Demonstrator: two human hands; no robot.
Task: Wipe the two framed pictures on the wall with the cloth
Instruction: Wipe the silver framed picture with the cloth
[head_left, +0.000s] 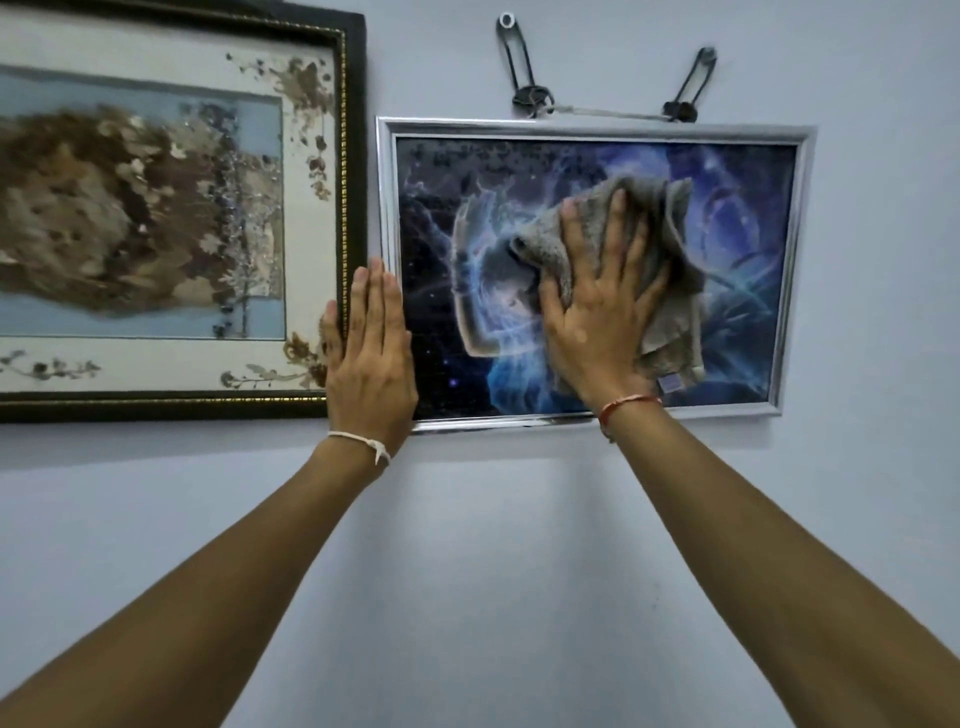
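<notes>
The right hand (597, 322), fingers spread, presses the cloth (670, 234) flat against the silver-framed picture (753, 208).

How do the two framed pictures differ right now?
The left picture has a dark, gold-trimmed frame and brown artwork; the right picture has a silver frame and blue artwork. The right looks smaller, with the cloth pressed on it. Both hang on the wall.
</notes>
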